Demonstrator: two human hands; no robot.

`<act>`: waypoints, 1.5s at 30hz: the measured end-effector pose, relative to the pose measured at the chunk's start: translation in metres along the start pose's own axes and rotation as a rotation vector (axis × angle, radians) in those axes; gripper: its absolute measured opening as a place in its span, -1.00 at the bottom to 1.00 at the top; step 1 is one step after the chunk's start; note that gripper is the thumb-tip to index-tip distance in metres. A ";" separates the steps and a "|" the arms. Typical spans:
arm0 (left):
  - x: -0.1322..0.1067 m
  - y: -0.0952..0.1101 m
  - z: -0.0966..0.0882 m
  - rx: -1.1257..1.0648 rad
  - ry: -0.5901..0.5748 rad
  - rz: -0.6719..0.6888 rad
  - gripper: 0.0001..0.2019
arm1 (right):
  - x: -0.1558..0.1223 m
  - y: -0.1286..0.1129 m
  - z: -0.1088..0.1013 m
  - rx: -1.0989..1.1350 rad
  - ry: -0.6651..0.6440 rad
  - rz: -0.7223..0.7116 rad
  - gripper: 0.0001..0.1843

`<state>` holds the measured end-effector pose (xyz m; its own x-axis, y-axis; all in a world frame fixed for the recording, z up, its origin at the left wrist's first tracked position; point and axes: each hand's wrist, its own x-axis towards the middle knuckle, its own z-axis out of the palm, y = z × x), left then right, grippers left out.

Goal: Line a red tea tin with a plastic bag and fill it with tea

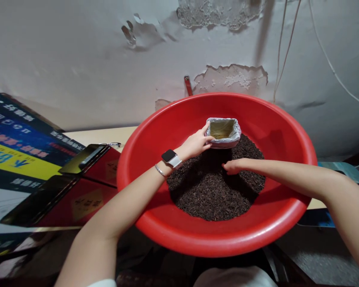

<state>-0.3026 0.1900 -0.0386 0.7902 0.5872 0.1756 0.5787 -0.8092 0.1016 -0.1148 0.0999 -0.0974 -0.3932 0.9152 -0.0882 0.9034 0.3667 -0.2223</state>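
Note:
A wide red plastic basin (217, 243) holds a heap of dark loose leaves that look like tea (209, 199). My left hand (197, 141), with a watch and a bangle on its wrist, grips the left rim of a foil-lined bag (224, 142). The bag's mouth gapes upward over the far part of the heap, and its pale inner walls show. Just below the bag, my right hand (233, 166) dips into the leaves from the right. Its fingers are mostly hidden by the leaves and shadow, so what they hold does not show.
Red and black boxes (86, 199) with gold labels stand left of the basin, beside a printed banner (26, 151). The basin rests on a pale tabletop (101, 134) against a peeling wall (92, 71). Thin cords (283, 52) hang down the wall at right.

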 end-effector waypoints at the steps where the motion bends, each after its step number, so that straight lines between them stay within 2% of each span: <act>1: 0.000 0.001 -0.001 -0.002 -0.013 -0.013 -0.69 | 0.011 -0.006 -0.003 -0.003 -0.074 -0.009 -0.77; 4: -0.001 0.002 -0.004 -0.007 -0.027 -0.028 -0.69 | 0.026 -0.017 -0.021 0.014 -0.249 -0.048 -0.83; 6: -0.002 0.002 -0.004 -0.004 -0.018 -0.016 -0.69 | 0.025 -0.020 -0.039 0.019 -0.245 -0.143 -0.84; 9: -0.001 0.001 -0.003 0.022 -0.002 0.015 -0.72 | 0.022 -0.014 -0.069 0.079 -0.105 -0.249 -0.79; 10: -0.001 0.001 -0.003 0.033 -0.004 0.019 -0.72 | 0.022 -0.010 -0.077 0.113 -0.028 -0.227 -0.77; 13: 0.000 0.002 -0.003 0.051 -0.018 0.013 -0.73 | 0.026 0.006 -0.091 0.169 0.277 -0.041 -0.75; 15: -0.001 0.003 -0.003 0.055 -0.016 0.014 -0.71 | 0.031 0.017 -0.091 0.140 0.448 0.028 -0.73; 16: -0.001 0.003 -0.003 0.056 -0.011 0.021 -0.71 | 0.033 0.022 -0.090 0.115 0.484 0.030 -0.72; 19: -0.002 0.003 -0.002 0.054 0.026 0.049 -0.68 | 0.034 0.030 -0.087 0.014 0.501 -0.003 -0.67; 22: -0.001 0.002 0.000 0.049 0.032 0.045 -0.57 | 0.033 0.034 -0.088 -0.031 0.601 0.016 -0.68; 24: -0.001 0.002 0.001 0.025 0.021 0.014 -0.48 | 0.033 0.038 -0.088 0.008 0.663 0.061 -0.67; 29: 0.001 0.002 0.002 -0.196 0.091 -0.005 -0.31 | 0.040 0.055 -0.082 0.132 0.659 0.160 -0.56; 31: 0.003 -0.001 0.004 -0.315 0.153 -0.011 -0.33 | 0.042 0.061 -0.080 0.149 0.679 0.172 -0.52; 33: 0.007 -0.005 0.006 -0.411 0.290 -0.060 -0.45 | 0.042 0.065 -0.079 0.157 0.681 0.162 -0.50; 36: 0.013 -0.016 0.014 -0.425 0.531 -0.268 -0.62 | 0.042 0.067 -0.079 0.161 0.665 0.130 -0.49; 37: 0.013 -0.020 0.018 -0.374 0.505 -0.384 -0.63 | 0.042 0.067 -0.078 0.161 0.664 0.118 -0.50; 38: 0.013 -0.024 0.022 -0.307 0.395 -0.510 -0.63 | 0.042 0.067 -0.078 0.161 0.665 0.108 -0.50; 41: 0.007 -0.031 0.039 -0.124 -0.140 -0.803 -0.58 | 0.043 0.066 -0.077 0.148 0.662 0.084 -0.52; 42: 0.003 -0.031 0.045 -0.095 -0.272 -0.850 -0.55 | 0.044 0.066 -0.076 0.143 0.657 0.080 -0.52; 43: -0.001 -0.030 0.051 -0.084 -0.354 -0.877 -0.50 | 0.044 0.067 -0.076 0.139 0.649 0.077 -0.52; 45: -0.008 -0.026 0.062 -0.081 -0.446 -0.899 -0.42 | 0.045 0.067 -0.076 0.134 0.634 0.076 -0.53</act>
<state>-0.3114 0.2076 -0.1033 0.0804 0.9215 -0.3800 0.9950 -0.0515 0.0857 -0.0591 0.1780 -0.0422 -0.1147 0.8742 0.4719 0.8793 0.3103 -0.3612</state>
